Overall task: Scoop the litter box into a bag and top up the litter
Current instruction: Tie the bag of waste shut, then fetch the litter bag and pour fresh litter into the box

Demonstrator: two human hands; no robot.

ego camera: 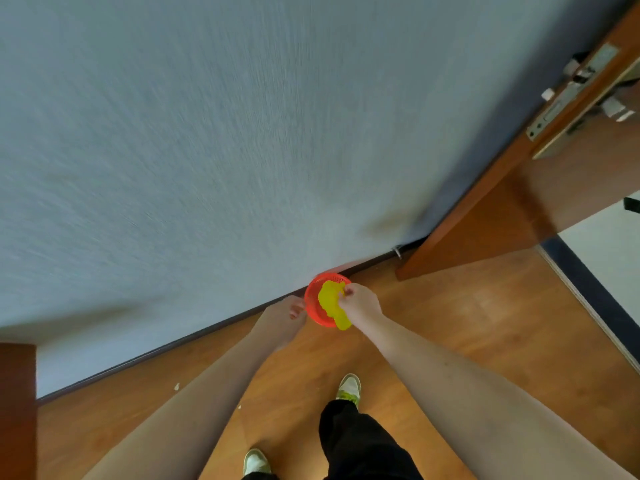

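A small round red plastic basket (pixel 313 306) is held out in front of me, close to the foot of the wall. My left hand (pixel 289 313) grips its left rim. Inside the basket lies a crumpled yellow thing (pixel 330 301), perhaps a bag or cloth, whose lower end hangs over the near rim. My right hand (pixel 358 303) pinches the top of this yellow thing. No litter box and no litter show in this view.
A pale textured wall (pixel 242 133) fills the upper view, with a dark skirting line (pixel 173 346) at its base. An open brown wooden door (pixel 519 188) stands at the right. Wooden floor (pixel 450 323) lies below, with my two shoes (pixel 348 389) on it. A brown furniture edge (pixel 17 393) sits at far left.
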